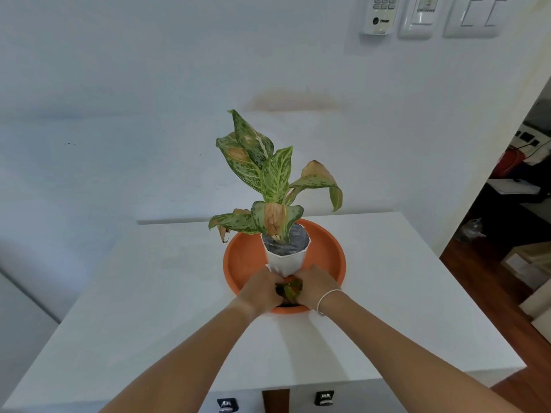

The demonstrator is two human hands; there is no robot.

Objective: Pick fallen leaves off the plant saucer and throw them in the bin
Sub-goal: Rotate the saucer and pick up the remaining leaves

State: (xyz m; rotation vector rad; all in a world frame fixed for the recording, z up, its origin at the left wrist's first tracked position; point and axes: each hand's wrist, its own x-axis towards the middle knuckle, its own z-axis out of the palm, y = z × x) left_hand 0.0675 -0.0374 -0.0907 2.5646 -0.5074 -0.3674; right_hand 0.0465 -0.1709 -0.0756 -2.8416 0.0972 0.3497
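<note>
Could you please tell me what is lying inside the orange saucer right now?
The white pot stands in the orange saucer, with fallen leaves gathered between both hands. Anything beneath the hands is hidden.

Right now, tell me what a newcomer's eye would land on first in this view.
First, the orange saucer in the middle of the white table, with the speckled plant rising from a white pot on it, several leaves browned. Next, the two hands at the saucer's near edge: the left hand and right hand close together around a bunch of fallen leaves. No bin is in view.
</note>
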